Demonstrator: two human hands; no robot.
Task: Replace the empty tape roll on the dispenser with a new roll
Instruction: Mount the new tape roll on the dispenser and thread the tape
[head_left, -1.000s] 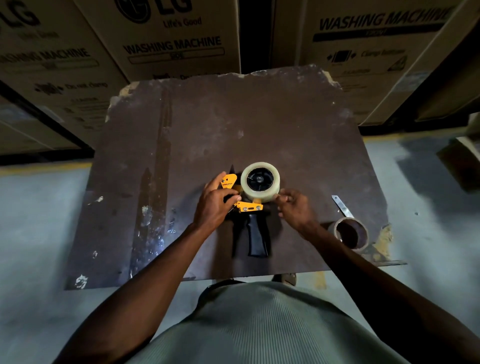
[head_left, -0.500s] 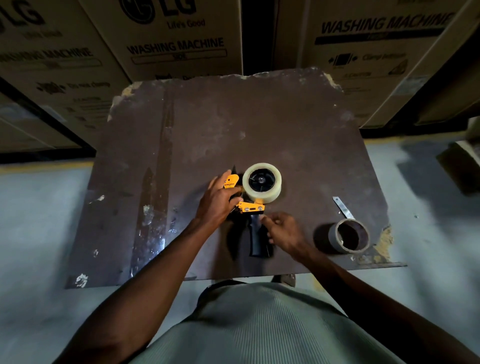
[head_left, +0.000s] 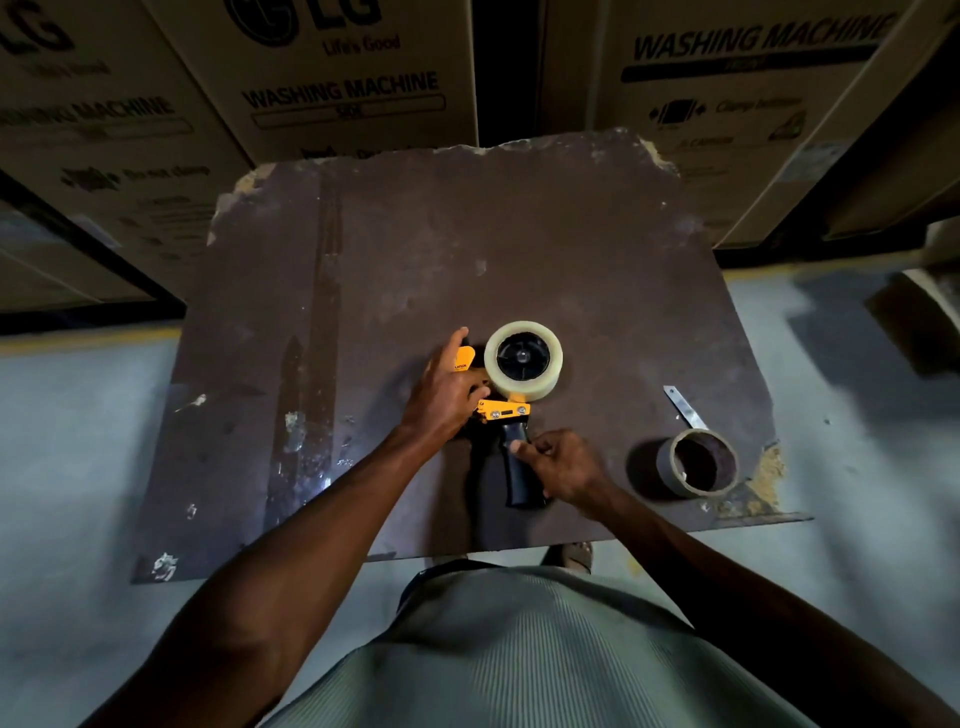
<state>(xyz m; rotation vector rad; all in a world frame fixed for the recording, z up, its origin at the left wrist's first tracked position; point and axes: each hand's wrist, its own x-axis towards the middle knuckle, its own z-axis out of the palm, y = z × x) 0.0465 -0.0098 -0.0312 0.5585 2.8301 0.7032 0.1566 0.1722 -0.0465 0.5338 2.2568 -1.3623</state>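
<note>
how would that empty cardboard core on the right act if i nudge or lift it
The empty core is only a thin cardboard ring with nothing inside, so probably very light and easily crushed. It rests on its flat end near the board's chipped corner, so a nudge would likely slide it, perhaps off the edge.

Dim light; worn brown board (head_left: 467, 249), grey floor (head_left: 78, 441), cardboard boxes (head_left: 337, 78) behind.

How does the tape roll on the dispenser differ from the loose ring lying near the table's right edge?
The new tape roll carries a thick band of pale clear tape; the empty core is a thin bare brown ring. The new tape roll is mounted on the dispenser with a black hub filling its centre; the empty core lies loose on the table, its centre hollow. The new tape roll sits beside the left hand; no hand touches the empty core. Both are round.
</note>
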